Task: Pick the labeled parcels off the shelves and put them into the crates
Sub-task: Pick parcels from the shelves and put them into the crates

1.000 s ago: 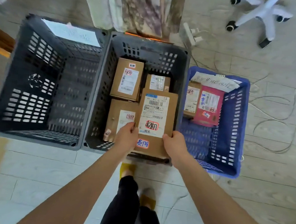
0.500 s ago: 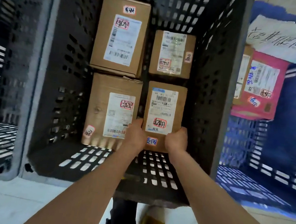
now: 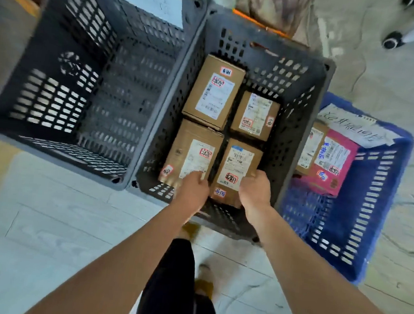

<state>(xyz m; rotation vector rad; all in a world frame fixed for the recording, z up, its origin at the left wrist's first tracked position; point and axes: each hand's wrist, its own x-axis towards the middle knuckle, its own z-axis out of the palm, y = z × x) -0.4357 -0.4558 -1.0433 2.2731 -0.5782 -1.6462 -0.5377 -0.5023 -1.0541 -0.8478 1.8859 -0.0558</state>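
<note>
Parcels [image 3: 214,94] — four in middle crate [image 3: 294,119], two in blue crate [image 3: 374,198], left hand [image 3: 192,191], right hand [image 3: 254,191] alongside — grip unclear

Three crates stand side by side on the floor [image 3: 68,219]: the left crate [image 3: 63,87] touches the middle crate [image 3: 294,109], with the right crate [image 3: 361,222] just beside that. In the middle crate four parcels lie two by two: far-left parcel [image 3: 213,91], far-right parcel [image 3: 255,116], near-left parcel [image 3: 192,153], near-right parcel [image 3: 237,170]. In the right crate's far left corner sits a box parcel [image 3: 312,146], a flat parcel [image 3: 331,163] to its right.

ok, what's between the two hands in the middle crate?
Head view: the near-right labeled parcel fills the gap between left hand and right hand, inside the middle crate.
</note>
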